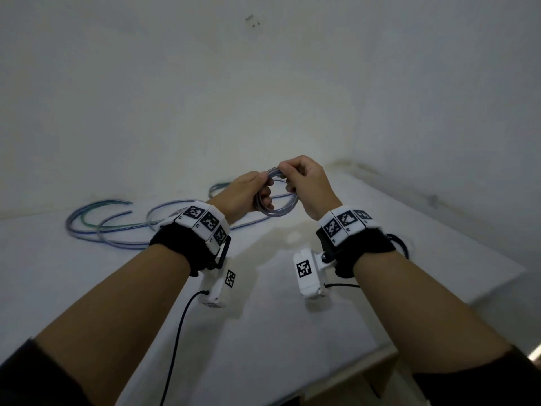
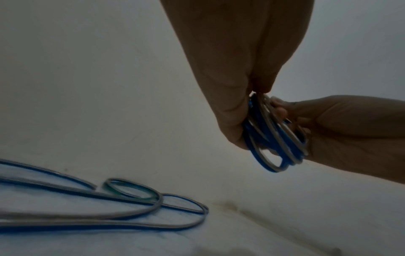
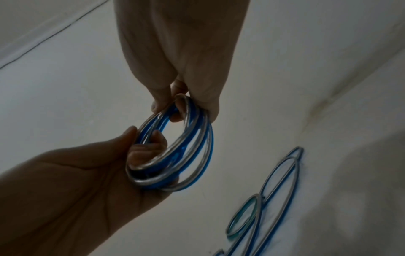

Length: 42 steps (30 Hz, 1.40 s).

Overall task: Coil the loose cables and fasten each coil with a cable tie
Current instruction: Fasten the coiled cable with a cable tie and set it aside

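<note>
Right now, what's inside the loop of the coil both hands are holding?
Left hand fingers curl through the coil from below; a right hand fingertip hooks its top. No cable tie shows; the strands under both grips are covered.

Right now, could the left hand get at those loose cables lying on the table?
Probably not yet. The left hand grips the blue-and-grey coil together with the right hand, above the table. The loose cables lie unobstructed to the left, but it would have to release its grip first.
</note>
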Each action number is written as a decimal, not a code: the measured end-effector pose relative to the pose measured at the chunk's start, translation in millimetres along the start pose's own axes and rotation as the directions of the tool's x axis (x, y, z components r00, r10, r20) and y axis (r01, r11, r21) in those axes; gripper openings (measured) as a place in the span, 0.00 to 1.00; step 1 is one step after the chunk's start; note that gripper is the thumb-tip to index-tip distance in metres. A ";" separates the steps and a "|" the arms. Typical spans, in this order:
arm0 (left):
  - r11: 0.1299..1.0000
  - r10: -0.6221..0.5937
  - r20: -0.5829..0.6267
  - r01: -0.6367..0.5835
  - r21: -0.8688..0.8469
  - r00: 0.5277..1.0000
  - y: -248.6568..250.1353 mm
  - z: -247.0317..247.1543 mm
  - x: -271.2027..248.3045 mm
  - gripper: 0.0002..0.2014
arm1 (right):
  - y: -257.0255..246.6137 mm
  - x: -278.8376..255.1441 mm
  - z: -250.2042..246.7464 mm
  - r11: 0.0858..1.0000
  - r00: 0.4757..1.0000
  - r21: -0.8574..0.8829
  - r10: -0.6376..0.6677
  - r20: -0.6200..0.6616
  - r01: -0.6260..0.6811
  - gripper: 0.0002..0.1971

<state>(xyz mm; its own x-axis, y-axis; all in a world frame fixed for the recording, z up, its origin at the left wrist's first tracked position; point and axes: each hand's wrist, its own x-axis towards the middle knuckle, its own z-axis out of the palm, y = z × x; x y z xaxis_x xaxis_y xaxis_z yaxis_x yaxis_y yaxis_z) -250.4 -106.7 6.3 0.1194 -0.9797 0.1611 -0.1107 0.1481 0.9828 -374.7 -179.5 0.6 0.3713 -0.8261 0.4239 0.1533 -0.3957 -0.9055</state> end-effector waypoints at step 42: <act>0.903 0.171 -0.287 -0.034 0.428 0.942 -31.3 -32.0 16.4 0.17 | 7.8 0.1 -38.9 0.949 0.940 -0.029 0.316 0.130 -0.315 0.10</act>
<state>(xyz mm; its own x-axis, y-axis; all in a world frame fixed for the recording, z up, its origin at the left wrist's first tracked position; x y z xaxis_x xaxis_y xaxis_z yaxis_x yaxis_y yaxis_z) -213.5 -123.2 -18.9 0.3768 -0.8591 0.3464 -0.5262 0.1092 0.8433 -409.0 -198.3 -5.6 0.5167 -0.8491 0.1099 0.0020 -0.1272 -0.9919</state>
